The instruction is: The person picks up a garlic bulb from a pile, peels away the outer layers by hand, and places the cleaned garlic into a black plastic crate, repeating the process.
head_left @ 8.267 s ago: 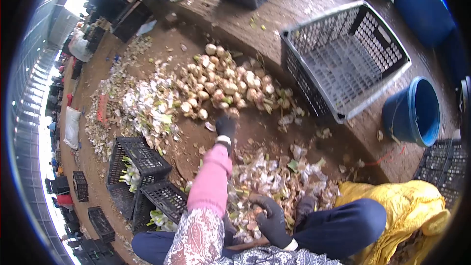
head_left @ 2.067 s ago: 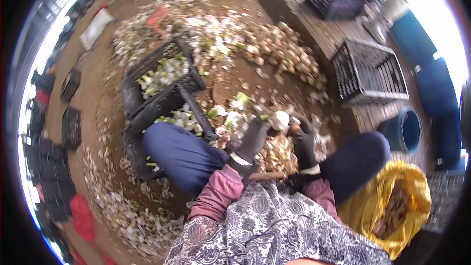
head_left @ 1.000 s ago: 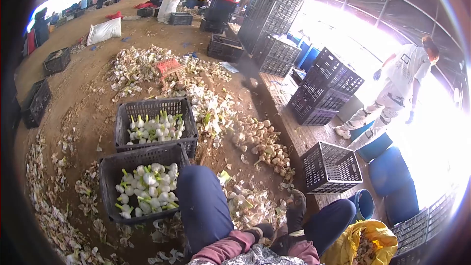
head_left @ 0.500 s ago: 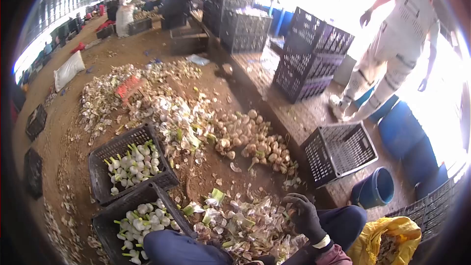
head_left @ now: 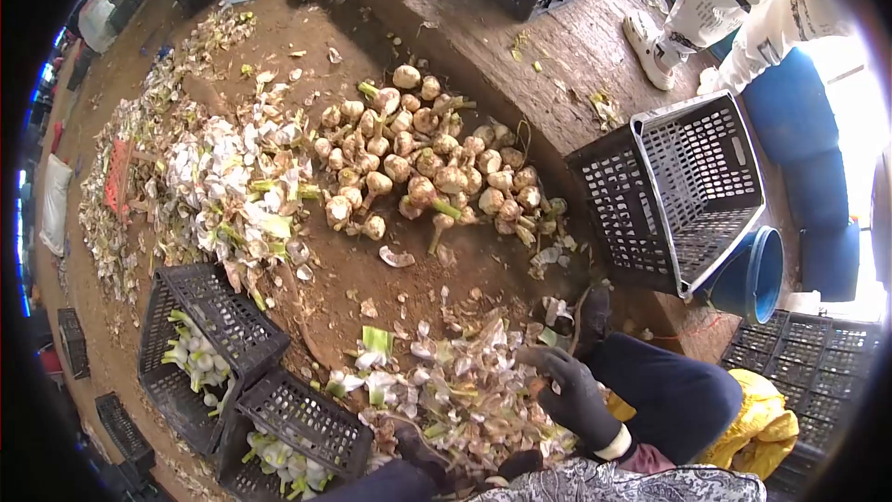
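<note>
My right hand [head_left: 578, 402], in a dark glove with a pale cuff, hovers over a heap of garlic peels [head_left: 455, 381] at my feet. Its fingers are slightly bent and apart from the thumb, a little blurred, and I see nothing held between them. Low at the bottom edge is a dark gloved part of my left hand [head_left: 526, 465], beside a pale cuff; its fingers are hidden. Beyond the peels lies a pile of untrimmed garlic bulbs [head_left: 427, 163], some with green stems.
Two black crates, an upper one [head_left: 243, 321] and a nearer one [head_left: 311, 420], hold trimmed white garlic at left. A black crate [head_left: 618, 214], a blue bucket [head_left: 764, 274] and a yellow sack [head_left: 762, 414] are at right. Another person's legs [head_left: 720, 5] stand behind.
My view has tilted down and swung closer to the garlic pile. My right hand's fingers, more curled before, are now further extended. The standing person's upper body has left the view.
</note>
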Motion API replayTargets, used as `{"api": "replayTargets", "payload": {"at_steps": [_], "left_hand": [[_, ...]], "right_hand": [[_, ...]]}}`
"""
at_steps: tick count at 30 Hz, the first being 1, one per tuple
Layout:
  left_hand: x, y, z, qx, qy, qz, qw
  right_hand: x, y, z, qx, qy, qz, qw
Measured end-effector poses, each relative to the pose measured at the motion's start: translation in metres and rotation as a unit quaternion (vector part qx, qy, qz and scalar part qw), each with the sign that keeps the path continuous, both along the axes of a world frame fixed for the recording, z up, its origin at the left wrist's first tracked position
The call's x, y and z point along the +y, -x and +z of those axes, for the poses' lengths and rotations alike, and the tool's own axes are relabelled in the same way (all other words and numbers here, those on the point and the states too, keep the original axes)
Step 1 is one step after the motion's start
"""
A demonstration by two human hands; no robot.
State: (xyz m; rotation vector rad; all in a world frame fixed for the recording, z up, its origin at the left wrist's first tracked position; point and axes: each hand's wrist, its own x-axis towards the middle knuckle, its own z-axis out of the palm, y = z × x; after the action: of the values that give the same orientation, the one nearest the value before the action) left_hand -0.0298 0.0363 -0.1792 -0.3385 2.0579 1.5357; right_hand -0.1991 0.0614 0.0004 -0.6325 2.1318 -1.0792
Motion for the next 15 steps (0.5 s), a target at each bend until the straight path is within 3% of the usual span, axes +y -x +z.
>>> {"api": "replayTargets", "payload": {"at_steps": [4, 7, 13, 15], "left_hand": [[0.02, -0.017, 0.007, 0.002, -0.018, -0.029, 0.999], [0.041, -0.034, 0.009, 0.014, -0.029, -0.051, 0.998], [0.064, -0.049, 0.0, 0.036, -0.016, -0.075, 0.996], [0.066, -0.051, -0.004, 0.035, -0.008, -0.082, 0.996]], "right_hand": [[-0.009, -0.006, -0.003, 0.071, 0.009, 0.073, 0.995], [-0.025, -0.009, 0.006, 0.046, 0.048, 0.131, 0.989], [-0.025, -0.043, -0.012, 0.186, 0.102, 0.193, 0.958], [-0.021, -0.052, -0.014, 0.122, 0.091, 0.241, 0.959]]}}
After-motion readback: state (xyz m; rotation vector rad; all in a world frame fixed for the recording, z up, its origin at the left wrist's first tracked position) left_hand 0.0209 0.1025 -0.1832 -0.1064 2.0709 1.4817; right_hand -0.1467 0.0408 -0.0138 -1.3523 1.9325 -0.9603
